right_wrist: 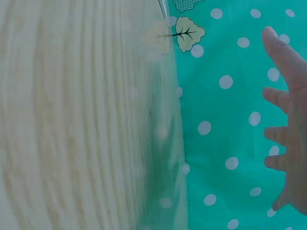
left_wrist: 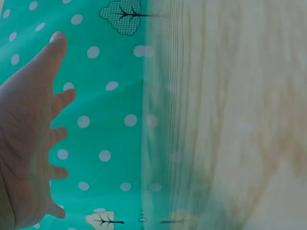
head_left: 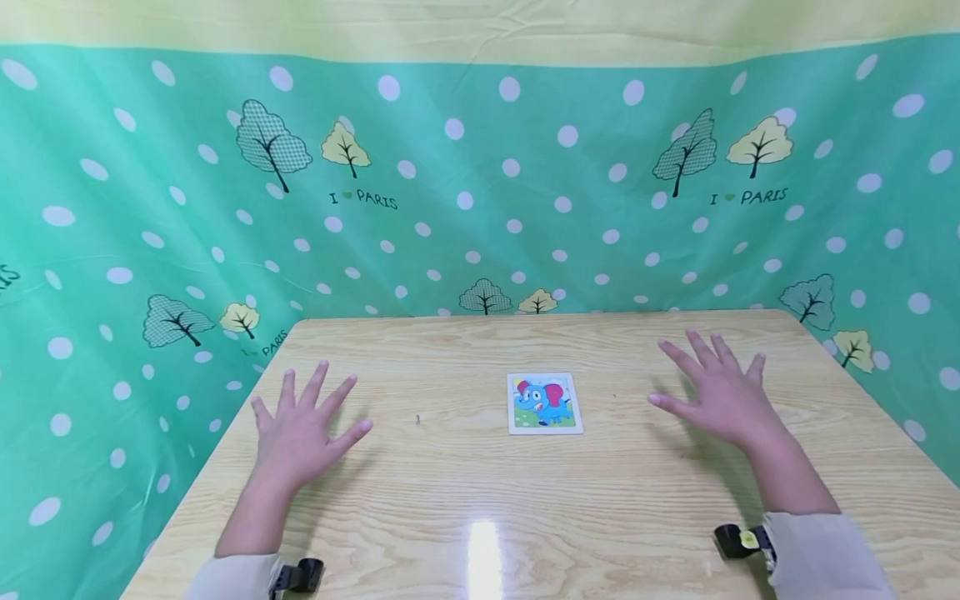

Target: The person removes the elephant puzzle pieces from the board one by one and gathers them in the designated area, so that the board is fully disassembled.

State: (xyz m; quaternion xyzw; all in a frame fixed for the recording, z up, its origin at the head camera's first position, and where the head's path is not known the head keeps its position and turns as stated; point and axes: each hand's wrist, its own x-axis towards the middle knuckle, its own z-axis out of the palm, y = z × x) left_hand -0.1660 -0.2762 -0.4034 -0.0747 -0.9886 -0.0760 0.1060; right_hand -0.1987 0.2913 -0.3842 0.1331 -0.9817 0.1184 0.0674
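A small square picture puzzle or card (head_left: 544, 404) with a blue elephant and a white border lies flat near the middle of the table. To its left, the left hand (head_left: 300, 437) is held above the tabletop with fingers spread and nothing in its grasp. The right hand (head_left: 723, 396) hovers on the other side, fingers likewise spread and holding nothing. Neither hand touches the elephant picture. In the left wrist view the left hand (left_wrist: 29, 139) shows its palm side and thumb; the right wrist view shows the right hand (right_wrist: 292, 129) at its right edge.
The light wood-grain table (head_left: 420, 492) reflects a bright light near its front edge. A green polka-dot cloth (head_left: 450, 233) with printed trees hangs behind and beside it. A tiny dark speck (head_left: 417, 420) marks the tabletop left of the picture. Each wrist wears a black camera strap.
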